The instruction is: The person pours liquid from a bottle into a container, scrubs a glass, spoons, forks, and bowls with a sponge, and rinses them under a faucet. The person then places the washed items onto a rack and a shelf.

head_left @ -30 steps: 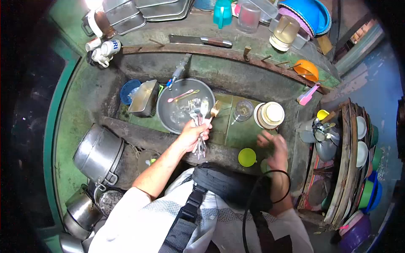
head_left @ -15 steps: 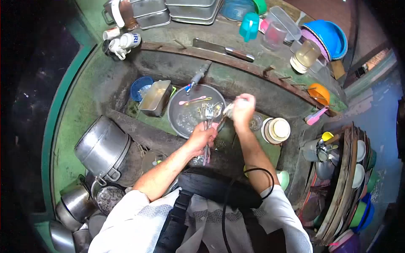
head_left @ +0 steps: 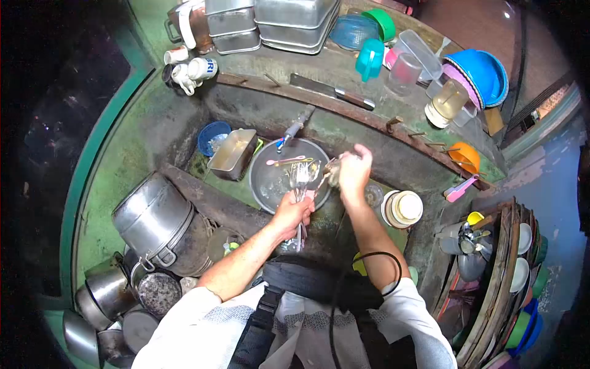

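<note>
My left hand (head_left: 294,214) is closed around a bundle of metal cutlery (head_left: 300,175), some with pink handles, over the near rim of a round grey basin (head_left: 261,184). Right of the basin, my right hand (head_left: 355,174) is closed on something pale and crumpled, too blurred to name. A pink spoon (head_left: 284,162) and a yellowish one lie in the basin near its far side. A grey tap (head_left: 295,126) with a blue part points down at the basin's far rim.
Left of the basin are a rectangular metal pan (head_left: 233,155) and a blue bowl (head_left: 212,140). Stacked pale dishes (head_left: 404,208) stand at the right. A large knife (head_left: 332,91) lies on the ledge beyond. Big pots (head_left: 150,212) crowd the left; a dish rack (head_left: 491,283) is at the right.
The whole view has shifted a little, with the scene lower in the frame. My left hand still grips the cutlery; my right hand has turned slightly beside the basin.
</note>
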Demonstrator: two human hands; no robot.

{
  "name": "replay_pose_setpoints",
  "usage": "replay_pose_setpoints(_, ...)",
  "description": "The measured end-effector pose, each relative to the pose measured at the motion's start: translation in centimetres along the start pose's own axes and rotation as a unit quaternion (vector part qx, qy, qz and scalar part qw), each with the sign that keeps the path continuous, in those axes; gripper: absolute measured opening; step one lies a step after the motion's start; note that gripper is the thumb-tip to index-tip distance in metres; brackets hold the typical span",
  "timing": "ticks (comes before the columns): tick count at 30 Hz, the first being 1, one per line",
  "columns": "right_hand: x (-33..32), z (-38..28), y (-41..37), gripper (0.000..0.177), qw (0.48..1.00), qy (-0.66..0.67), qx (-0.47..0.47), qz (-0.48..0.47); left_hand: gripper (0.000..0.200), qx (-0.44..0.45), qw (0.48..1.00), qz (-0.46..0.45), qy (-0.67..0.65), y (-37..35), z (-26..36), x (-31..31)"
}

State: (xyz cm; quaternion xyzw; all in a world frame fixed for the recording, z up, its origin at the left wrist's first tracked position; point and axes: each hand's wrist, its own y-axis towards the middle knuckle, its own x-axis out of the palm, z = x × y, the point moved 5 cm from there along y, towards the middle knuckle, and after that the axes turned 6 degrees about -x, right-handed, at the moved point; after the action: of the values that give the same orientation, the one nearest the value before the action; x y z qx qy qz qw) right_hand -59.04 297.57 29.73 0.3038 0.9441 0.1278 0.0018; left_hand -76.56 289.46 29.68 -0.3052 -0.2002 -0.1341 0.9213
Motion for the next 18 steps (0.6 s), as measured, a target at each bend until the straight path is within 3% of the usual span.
replay_pose_setpoints(1, 0.7, 1.3, -0.7, 0.041, 0.998, -0.015, -0.047, -0.027, 0.005, 0.006, 1.0, -0.001, 0.002, 0.5, 0.1, 0.0)
replay_pose_setpoints(3, 1.5, -1.4, -2.7, 0.039, 0.973, -0.201, -0.098, -0.06, 0.004, 0.037, 0.996, 0.001, 0.085, 1.4, -0.8, 0.3)
replay_pose_setpoints(4, 1.3, -1.6, -1.8, 0.033, 0.991, -0.12, -0.011, -0.063, 0.003, 0.04, 0.997, -0.007, 0.073, 1.2, -0.9, 0.7)
replay_pose_setpoints(5, 0.9, -2.4, -0.7, 0.028, 0.968, -0.188, -0.155, -0.052, 0.003, 0.043, 0.996, -0.007, 0.075, 1.3, -0.7, 0.8)
replay_pose_setpoints(7, 0.7, -2.0, 0.6, 0.027, 0.982, -0.164, -0.083, -0.046, 0.004, 0.03, 0.999, -0.012, 0.033, 0.9, -0.4, 1.0)
replay_pose_setpoints(9, -1.0, 0.3, 2.9, 0.018, 0.975, -0.133, -0.175, 0.037, 0.005, 0.031, 0.999, -0.025, 0.019, 0.6, 0.0, 1.4)
replay_pose_setpoints(10, -2.0, 1.3, 3.4, 0.011, 0.998, 0.031, -0.02, 0.06, 0.004, 0.036, 0.999, -0.021, 0.012, 0.6, -0.2, 1.1)
replay_pose_setpoints(11, -2.3, 1.6, 2.8, 0.005, 0.968, 0.194, 0.138, 0.08, 0.003, 0.041, 0.999, -0.016, 0.007, 0.7, -0.3, 0.8)
replay_pose_setpoints(12, -1.6, 0.6, 1.3, 0.007, 0.928, 0.313, 0.198, -0.042, 0.004, 0.052, 0.999, 0.006, 0.003, 1.3, -0.4, 0.3)
replay_pose_setpoints(13, -0.5, -1.7, -0.7, 0.008, 0.888, 0.346, 0.232, -0.193, 0.004, 0.056, 0.998, 0.008, 0.002, 2.0, -0.6, 0.0)
replay_pose_setpoints(16, 1.2, 0.2, -3.6, 0.01, 0.915, 0.264, 0.228, -0.205, 0.016, 0.11, 0.983, 0.051, 0.14, 3.4, -0.8, 0.0)
replay_pose_setpoints(18, 1.3, 1.4, -2.1, 0.011, 0.97, 0.116, 0.14, -0.16, 0.015, 0.144, 0.974, 0.061, 0.166, 3.3, -1.9, -0.2)
